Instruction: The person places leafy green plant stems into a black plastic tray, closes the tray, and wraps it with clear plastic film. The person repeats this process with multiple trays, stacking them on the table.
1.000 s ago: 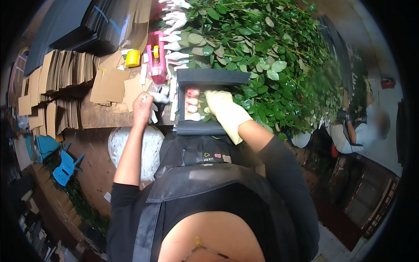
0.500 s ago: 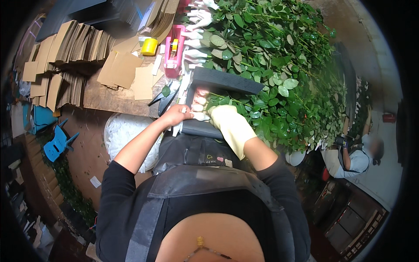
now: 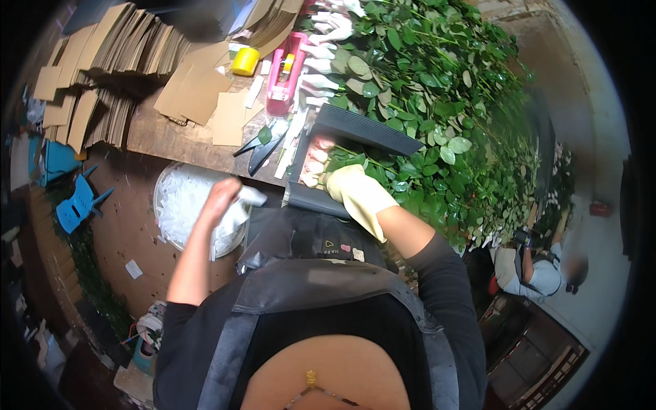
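Note:
My left hand [image 3: 223, 196] is closed on a white foam sleeve [image 3: 251, 197], over a round white bin [image 3: 161, 199] full of similar white pieces. In a yellow glove, my right hand [image 3: 350, 188] is closed around a rose, next to its head, and the stem is hidden by the glove. Several pale pink rose heads [image 3: 314, 166] lie in a row inside a black ridged holder [image 3: 369, 130], against its left side. Their leafy stems run off to the right.
A large heap of green rose stems [image 3: 437, 89] covers the table's right. Black scissors [image 3: 260, 154], a pink tape dispenser [image 3: 281, 96], yellow tape [image 3: 245, 61] and stacked cardboard [image 3: 130, 48] lie left. A blue chair [image 3: 78, 205] stands on the floor; another person [image 3: 536, 270] is at right.
My left hand has drawn the white sleeve away from the rose heads, moving left and toward me over the bin. The gloved right hand stays at the holder. The view has shifted slightly.

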A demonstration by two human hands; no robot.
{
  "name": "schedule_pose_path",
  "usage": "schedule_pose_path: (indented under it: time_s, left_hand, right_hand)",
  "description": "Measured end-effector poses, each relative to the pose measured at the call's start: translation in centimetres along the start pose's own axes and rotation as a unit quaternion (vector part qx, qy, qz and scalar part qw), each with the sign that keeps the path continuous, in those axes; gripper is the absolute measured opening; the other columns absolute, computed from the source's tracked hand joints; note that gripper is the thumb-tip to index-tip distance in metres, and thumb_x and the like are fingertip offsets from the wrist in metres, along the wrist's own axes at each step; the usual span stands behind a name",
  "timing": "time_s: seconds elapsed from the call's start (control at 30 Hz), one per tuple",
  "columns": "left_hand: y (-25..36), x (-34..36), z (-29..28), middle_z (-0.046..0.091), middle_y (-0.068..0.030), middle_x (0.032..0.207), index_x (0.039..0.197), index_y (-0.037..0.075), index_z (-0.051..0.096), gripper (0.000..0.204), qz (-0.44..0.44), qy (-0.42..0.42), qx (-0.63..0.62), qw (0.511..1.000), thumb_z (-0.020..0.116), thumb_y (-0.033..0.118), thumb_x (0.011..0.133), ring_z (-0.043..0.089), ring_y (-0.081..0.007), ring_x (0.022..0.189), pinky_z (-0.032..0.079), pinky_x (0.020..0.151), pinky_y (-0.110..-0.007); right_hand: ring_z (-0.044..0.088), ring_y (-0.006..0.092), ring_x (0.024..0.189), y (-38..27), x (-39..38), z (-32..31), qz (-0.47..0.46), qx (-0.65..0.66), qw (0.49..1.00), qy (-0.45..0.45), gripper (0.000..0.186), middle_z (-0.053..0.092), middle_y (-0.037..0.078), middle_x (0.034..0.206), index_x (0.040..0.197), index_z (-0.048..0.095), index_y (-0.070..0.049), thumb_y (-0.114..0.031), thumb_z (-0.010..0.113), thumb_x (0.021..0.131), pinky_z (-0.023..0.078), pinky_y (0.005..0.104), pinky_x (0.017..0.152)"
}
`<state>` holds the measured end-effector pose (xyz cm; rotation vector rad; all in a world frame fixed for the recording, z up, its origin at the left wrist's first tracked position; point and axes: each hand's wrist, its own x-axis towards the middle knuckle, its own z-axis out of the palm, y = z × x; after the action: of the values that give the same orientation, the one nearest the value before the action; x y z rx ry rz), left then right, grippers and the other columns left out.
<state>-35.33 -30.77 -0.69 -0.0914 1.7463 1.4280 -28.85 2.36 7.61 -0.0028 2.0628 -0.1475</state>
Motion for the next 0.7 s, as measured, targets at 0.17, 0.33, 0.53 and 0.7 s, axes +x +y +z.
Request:
schedule_pose_path:
  time_s: [0.17,0.33,0.53,0.7]
  left_hand:
    - [1.6,-4.0,-4.6,0.076,-0.0128,0.108,0.108,0.009,0.077,0.049,-0.11,-0.115,0.76,0.63,0.068,0.051,0.086,0.071,-0.0326,0.098,0.054,0.088,-0.046]
    - [7.8,2.2,6.0,0.068,-0.0192,0.115,0.106,0.005,0.06,0.04,0.158,-0.058,0.415,0.894,0.075,0.037,0.087,0.062,-0.0379,0.114,0.049,0.094,-0.046]
    - [6.5,8.2,11.7,0.007,-0.0297,0.165,0.138,0.009,0.045,0.1,0.285,-0.116,0.433,0.847,0.093,0.053,0.063,0.001,-0.0476,0.155,0.017,0.125,-0.055]
    - [5.9,8.8,11.1,-0.002,-0.0303,0.166,0.137,0.009,0.045,0.099,0.286,-0.137,0.447,0.836,0.091,0.056,0.064,-0.004,-0.0503,0.155,0.015,0.125,-0.056]
  right_hand:
    - [0.067,0.0307,0.119,-0.8,3.5,1.6,0.019,-0.049,0.999,0.002,0.039,0.068,0.012,0.133,0.128,0.071,-0.016,-0.021,0.057,0.092,0.051,0.0449,0.097]
    - [0.066,0.0331,0.119,-0.6,6.6,2.5,-0.045,-0.175,0.981,-0.07,0.04,0.066,0.015,0.135,0.129,0.069,-0.006,-0.021,0.057,0.093,0.049,0.0445,0.099]
    - [0.07,0.0332,0.111,0.9,3.0,1.0,-0.044,0.01,0.999,0.013,0.036,0.073,0.014,0.122,0.122,0.074,-0.012,-0.028,0.06,0.093,0.053,0.0494,0.089]
    - [0.072,0.0346,0.1,1.3,-2.0,-1.1,-0.038,0.106,0.974,0.196,0.035,0.075,0.018,0.106,0.116,0.072,-0.009,-0.034,0.06,0.095,0.054,0.0473,0.088]
